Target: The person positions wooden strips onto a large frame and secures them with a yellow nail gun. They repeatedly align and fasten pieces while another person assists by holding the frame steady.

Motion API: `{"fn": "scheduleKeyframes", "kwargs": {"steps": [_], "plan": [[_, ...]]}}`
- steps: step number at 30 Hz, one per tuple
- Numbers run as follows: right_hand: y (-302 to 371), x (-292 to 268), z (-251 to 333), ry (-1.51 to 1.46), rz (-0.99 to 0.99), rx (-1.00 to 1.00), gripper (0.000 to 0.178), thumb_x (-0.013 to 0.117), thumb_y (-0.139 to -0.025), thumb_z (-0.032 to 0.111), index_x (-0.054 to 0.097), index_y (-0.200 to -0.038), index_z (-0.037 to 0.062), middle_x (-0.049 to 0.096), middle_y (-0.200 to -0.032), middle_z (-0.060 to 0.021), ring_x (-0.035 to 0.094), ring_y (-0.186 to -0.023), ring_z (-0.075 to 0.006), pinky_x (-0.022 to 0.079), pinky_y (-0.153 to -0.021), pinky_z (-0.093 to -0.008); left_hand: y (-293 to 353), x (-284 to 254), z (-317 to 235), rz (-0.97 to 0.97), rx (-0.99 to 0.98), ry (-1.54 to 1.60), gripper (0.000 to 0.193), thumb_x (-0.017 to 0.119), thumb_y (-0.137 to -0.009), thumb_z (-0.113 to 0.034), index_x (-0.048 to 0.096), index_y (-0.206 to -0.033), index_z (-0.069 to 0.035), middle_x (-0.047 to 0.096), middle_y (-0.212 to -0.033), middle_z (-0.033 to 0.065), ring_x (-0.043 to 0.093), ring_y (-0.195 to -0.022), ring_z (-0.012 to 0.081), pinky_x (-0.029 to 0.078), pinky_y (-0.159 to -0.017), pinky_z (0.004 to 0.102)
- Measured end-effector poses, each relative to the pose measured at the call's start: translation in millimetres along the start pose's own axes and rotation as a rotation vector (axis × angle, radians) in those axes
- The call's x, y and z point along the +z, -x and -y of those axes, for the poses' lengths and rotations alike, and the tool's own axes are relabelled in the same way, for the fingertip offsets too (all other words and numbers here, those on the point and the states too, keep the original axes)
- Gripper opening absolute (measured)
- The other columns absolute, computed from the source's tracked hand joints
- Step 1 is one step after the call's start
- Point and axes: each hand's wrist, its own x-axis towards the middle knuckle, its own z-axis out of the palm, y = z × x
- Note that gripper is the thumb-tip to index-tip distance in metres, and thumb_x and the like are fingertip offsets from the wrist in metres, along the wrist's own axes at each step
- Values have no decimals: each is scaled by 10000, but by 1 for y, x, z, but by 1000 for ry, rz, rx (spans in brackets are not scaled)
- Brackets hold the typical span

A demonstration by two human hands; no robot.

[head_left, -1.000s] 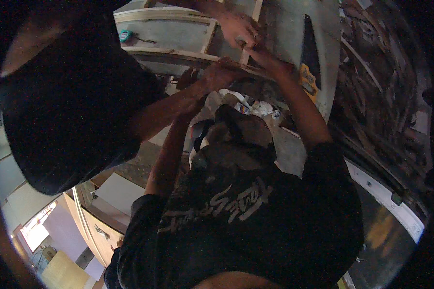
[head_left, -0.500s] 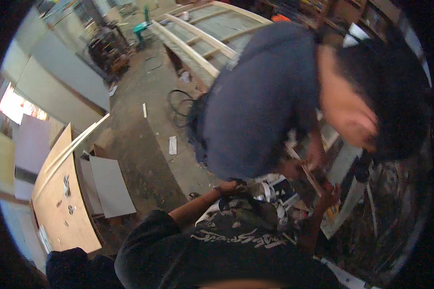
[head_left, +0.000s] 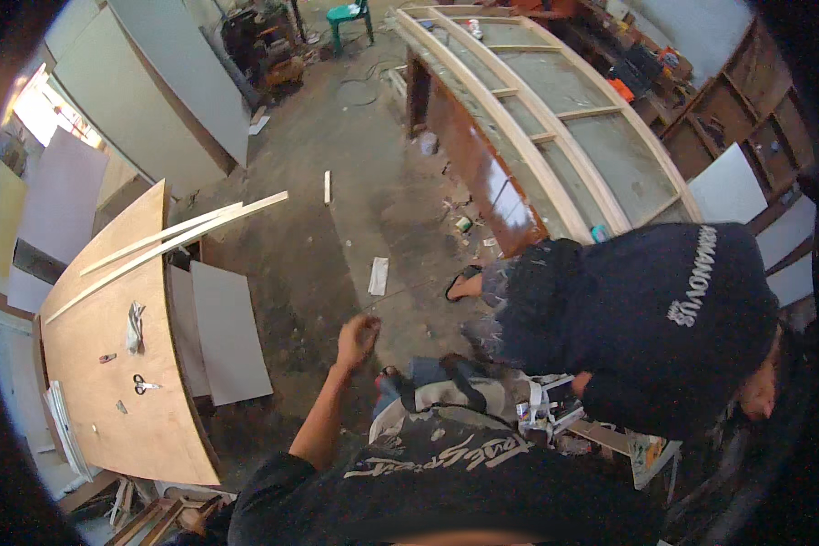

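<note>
My left hand [head_left: 358, 338] is raised over the floor in front of me, its fingers loosely curled with nothing seen in them. A small white paper-like piece [head_left: 379, 276] lies on the floor beyond it. My right hand is out of sight, as is its forearm. Close on my right, a co-worker in a dark printed shirt [head_left: 646, 309] bends over away from me. One bare hand [head_left: 581, 382], apparently the co-worker's, shows by a cluster of white frames and small items [head_left: 541, 409].
At left, a plywood sheet [head_left: 91, 337] carries scissors [head_left: 144, 385], a crumpled cloth [head_left: 135, 328] and long wood strips [head_left: 168, 238]. A large wooden frame [head_left: 555, 123] lies on a table at far right. A green chair [head_left: 348, 20] stands far back; panels [head_left: 146, 100] lean at left.
My left hand has moved up and away from my lap. My right hand, earlier near a wood strip by the co-worker, has left view. The co-worker now appears further right.
</note>
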Motion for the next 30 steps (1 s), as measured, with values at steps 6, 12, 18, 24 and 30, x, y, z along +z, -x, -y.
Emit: {"fn": "scheduleKeyframes", "kwargs": {"steps": [6,12,18,24,30], "plan": [[-49,205,123,-172,594,-36,351,591,-952,354,629,-1070,26,612,-1040,-125,591,-936,-236,493,-770,-394,-159,-73,-11,-200,150,133,133,701,-888,-116,693,-1002,-47,710,-893,116,679,-850,252,503,-801,367],[-119,428,182,-215,1004,32,302,599,-948,326,640,-1014,34,619,-968,-106,592,-864,-211,489,-722,-377,-327,-113,-6,-172,240,123,158,691,-909,-103,686,-1046,-25,724,-972,91,677,-920,192,511,-854,325],[-192,575,121,73,1263,301,260,608,-944,297,652,-957,41,627,-896,-87,592,-792,-187,485,-674,-360,-486,-132,21,-152,188,54,180,707,-879,-57,691,-1056,-30,724,-954,94,680,-899,185,514,-837,319],[-318,694,79,313,1124,662,228,616,-940,268,663,-901,49,634,-824,-69,592,-721,-162,481,-627,-344,-629,-167,48,-227,-73,108,223,722,-842,-33,691,-1063,-34,719,-914,105,684,-850,194,518,-806,321],[-559,933,231,-206,952,497,203,625,-944,249,686,-902,60,640,-825,-50,605,-746,-118,491,-631,-309,-805,-222,154,-543,-297,142,256,719,-826,-25,686,-1080,-39,699,-851,97,670,-804,190,516,-797,322]]}}
